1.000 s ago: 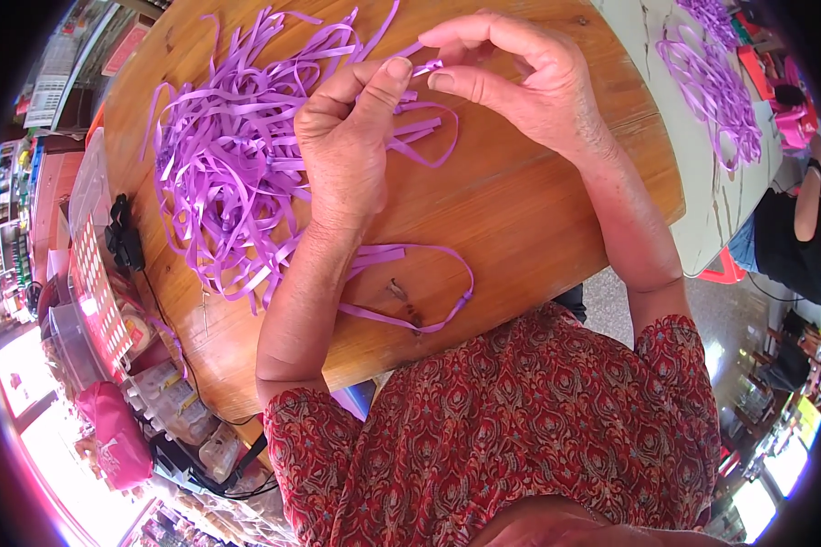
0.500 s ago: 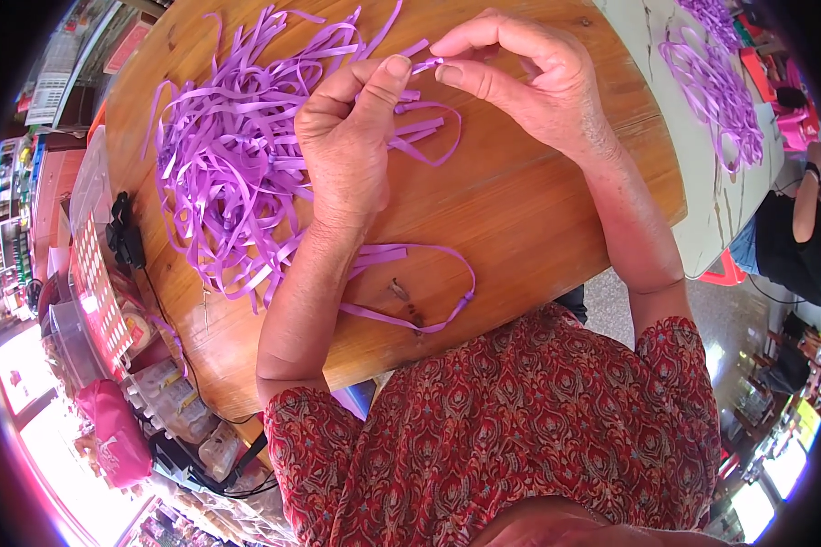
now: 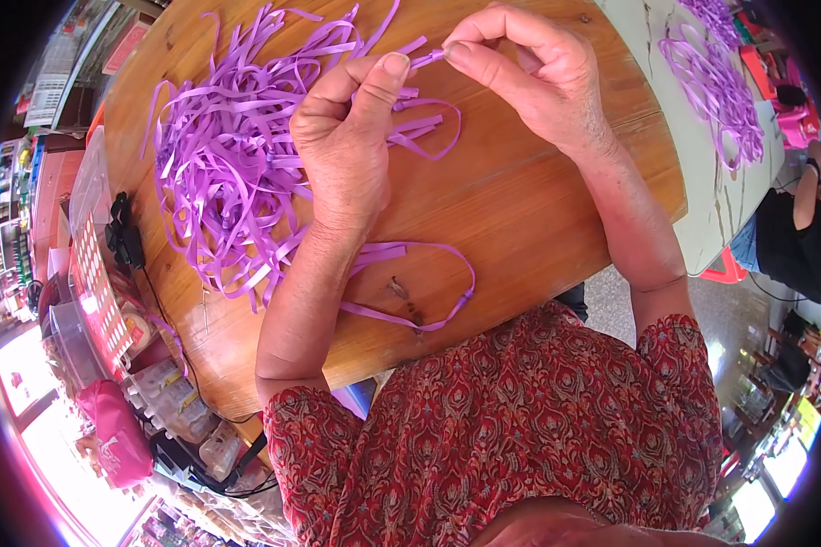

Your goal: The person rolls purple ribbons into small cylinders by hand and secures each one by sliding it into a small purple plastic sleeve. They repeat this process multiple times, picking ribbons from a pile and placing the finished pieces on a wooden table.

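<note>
Both of my hands hold one purple ribbon (image 3: 426, 59) above the far part of the wooden table. My left hand (image 3: 348, 123) pinches it between thumb and forefinger. The thumb and forefinger of my right hand (image 3: 543, 80) are closed on its other end, so a short piece spans the gap. Just below, a ribbon loop (image 3: 457, 128) with loose ends sticks out past my left hand. A large tangled heap of purple ribbons (image 3: 219, 155) lies left of my left hand. Near my left forearm rests a separate knotted ribbon loop (image 3: 471, 273).
A pale marble-look table (image 3: 652, 55) adjoins on the right, with more purple ribbons (image 3: 716, 91) on it. Along the left edge of the wooden table (image 3: 538, 237) are a black cable (image 3: 126, 239), plastic boxes and a pink pouch (image 3: 117, 433). Another person (image 3: 794, 232) is at far right.
My right hand has shifted slightly right, and the ribbon stretch between my fingertips is a little longer. My left hand has barely moved.
</note>
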